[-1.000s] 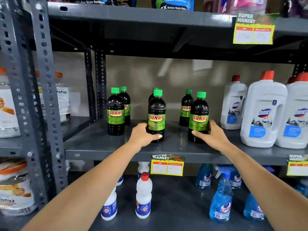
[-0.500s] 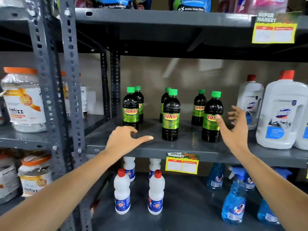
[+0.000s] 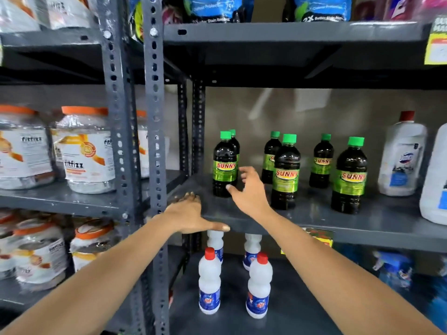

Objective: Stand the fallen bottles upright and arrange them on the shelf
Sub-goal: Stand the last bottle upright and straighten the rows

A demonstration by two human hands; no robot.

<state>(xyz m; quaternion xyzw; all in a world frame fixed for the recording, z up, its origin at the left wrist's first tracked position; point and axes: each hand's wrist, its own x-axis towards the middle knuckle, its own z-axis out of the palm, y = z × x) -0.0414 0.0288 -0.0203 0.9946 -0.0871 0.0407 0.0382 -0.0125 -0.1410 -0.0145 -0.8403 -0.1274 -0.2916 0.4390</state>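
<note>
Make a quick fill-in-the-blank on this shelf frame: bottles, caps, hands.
1. The dark Sunny bottles on the middle shelf all have ____ caps.
2. Every Sunny bottle in view is standing ____.
3. The left hand rests on the shelf's front ____.
4. The right hand is open and holds ____.

Missing words: green; upright; edge; nothing

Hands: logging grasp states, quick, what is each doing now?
Left hand: open, flat on the shelf edge, holding nothing.
Right hand: open, empty, beside the leftmost Sunny bottle.
</note>
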